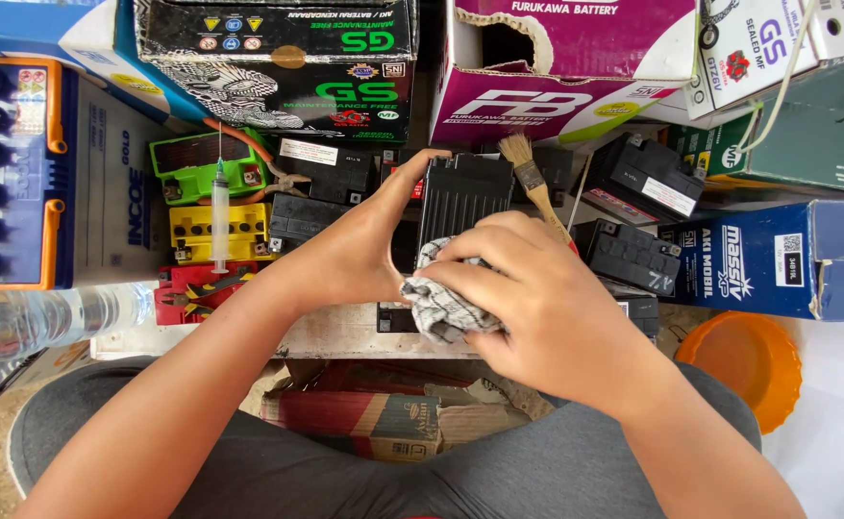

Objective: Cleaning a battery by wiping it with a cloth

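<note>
Head view, seated position. Left hand [350,255] grips the left side of a small black battery [462,197], thumb hooked over its top corner, fingers wrapped behind it; the battery stands upright near the middle of the desk [345,332], just back from the near edge. Right hand [537,298] is closed around a bunched grey-white rag [436,303] and presses it against the lower front face of the battery. Judgement: wiping is under way; the upper ribbed face shows uncovered, the lower part is hidden by rag and hand, so how clean it is cannot be told. A paintbrush [530,183] lies just right of the battery, bristles toward the far side. A syringe [219,216] rests across green and yellow batteries toward the left. Room: far edge walled by cardboard boxes [283,67], right side packed with more black batteries [629,255] and a blue carton [778,259], an orange bowl [744,360] off the near right corner. Open room lies mainly toward the lap.
</note>
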